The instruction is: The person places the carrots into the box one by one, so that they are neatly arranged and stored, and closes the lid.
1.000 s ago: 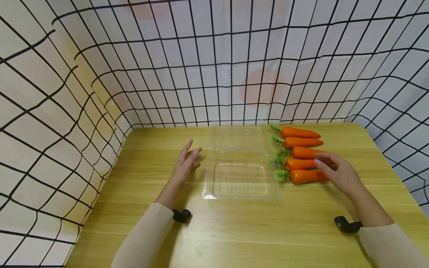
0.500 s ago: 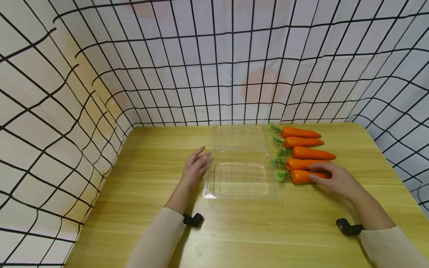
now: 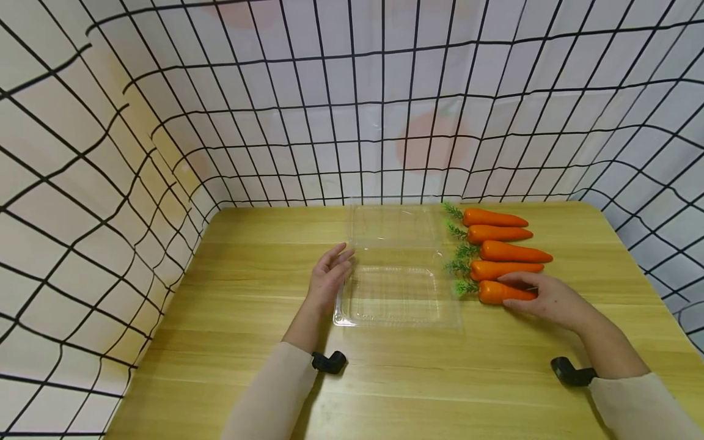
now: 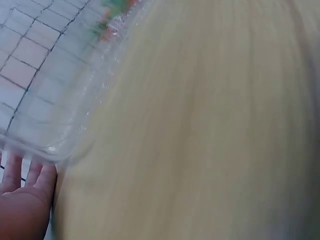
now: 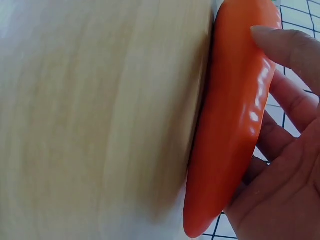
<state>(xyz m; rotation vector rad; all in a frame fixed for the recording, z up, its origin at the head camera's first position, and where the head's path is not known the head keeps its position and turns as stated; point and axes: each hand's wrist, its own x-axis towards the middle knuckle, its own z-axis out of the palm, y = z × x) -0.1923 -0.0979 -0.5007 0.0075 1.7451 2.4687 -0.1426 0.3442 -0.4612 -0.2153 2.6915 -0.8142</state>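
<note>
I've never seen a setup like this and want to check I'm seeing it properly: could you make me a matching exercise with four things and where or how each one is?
Things:
1. left hand
2. right hand
3. plastic box
4. leafy tops

Places, colours, states:
A. see-through, with its lid open
B. green
C. thumb and fingers on either side of the nearest carrot
D. at the box's left edge

Right pairs: 1-D, 2-C, 3-A, 4-B.
</note>
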